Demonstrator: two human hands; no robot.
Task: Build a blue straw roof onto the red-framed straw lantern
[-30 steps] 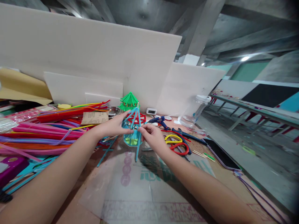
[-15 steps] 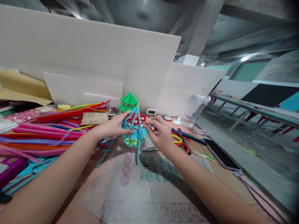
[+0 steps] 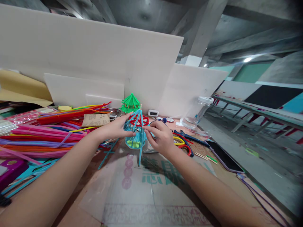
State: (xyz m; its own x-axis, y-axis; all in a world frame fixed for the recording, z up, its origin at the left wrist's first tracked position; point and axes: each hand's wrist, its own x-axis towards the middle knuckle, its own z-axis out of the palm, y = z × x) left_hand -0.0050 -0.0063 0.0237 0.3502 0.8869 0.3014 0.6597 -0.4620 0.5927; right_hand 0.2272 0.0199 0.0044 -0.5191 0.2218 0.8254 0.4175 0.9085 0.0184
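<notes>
A small blue pipe-cleaner pavilion model (image 3: pixel 136 134) stands on the cardboard-covered table, with a yellow-green base and one long blue stem hanging down toward me. My left hand (image 3: pixel 115 127) holds its left side, thumb and fingers around the roof ribs. My right hand (image 3: pixel 159 136) pinches the blue ribs on its right side. Behind it sit a red pipe-cleaner frame (image 3: pixel 139 119) and a finished green pavilion (image 3: pixel 130 102).
A big heap of coloured pipe cleaners (image 3: pixel 47 129) fills the left. Scissors with red and yellow handles (image 3: pixel 183 145), blue pliers (image 3: pixel 189 137), a phone (image 3: pixel 223 156), a clear jar (image 3: pixel 197 112) and white foam boards (image 3: pixel 94 60) lie around. The table edge runs on the right.
My right hand lifted from the model's lower right edge, opened its fingers beside the roof, then closed again on the blue ribs. The left hand stayed in place.
</notes>
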